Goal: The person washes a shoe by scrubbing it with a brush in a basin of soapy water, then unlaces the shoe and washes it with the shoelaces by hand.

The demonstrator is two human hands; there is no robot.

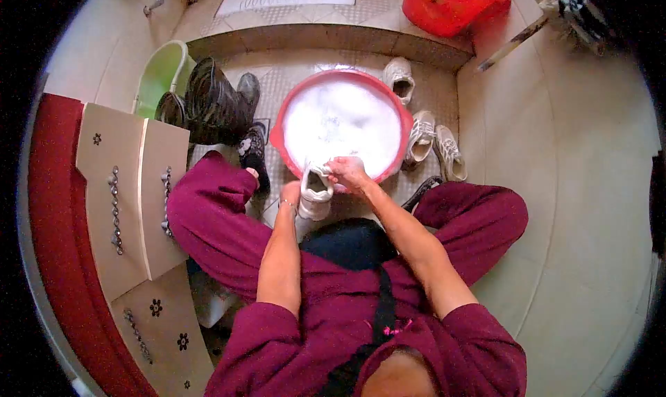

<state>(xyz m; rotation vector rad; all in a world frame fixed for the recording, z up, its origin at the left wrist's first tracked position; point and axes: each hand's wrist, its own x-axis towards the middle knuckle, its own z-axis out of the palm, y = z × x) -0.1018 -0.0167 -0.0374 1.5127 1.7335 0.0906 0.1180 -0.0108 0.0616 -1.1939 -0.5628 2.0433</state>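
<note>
A white sneaker (316,209) is tilted over the near rim of a red basin (277,137), its opening facing me. White foam (347,119) fills the basin. My left hand (291,191) grips the left side of the sneaker, its fingers partly hidden behind the shoe. On the other side, my right hand (348,171) is closed on the upper front edge of the sneaker, near the tongue. Whether a small tool is in the right hand I cannot make out.
Right of the basin stand several white shoes (420,137). Black boots (220,102) and a green bucket (156,78) are at the left, beside a drawer cabinet (111,189). A red bucket (451,5) stands on the raised step (298,37) behind.
</note>
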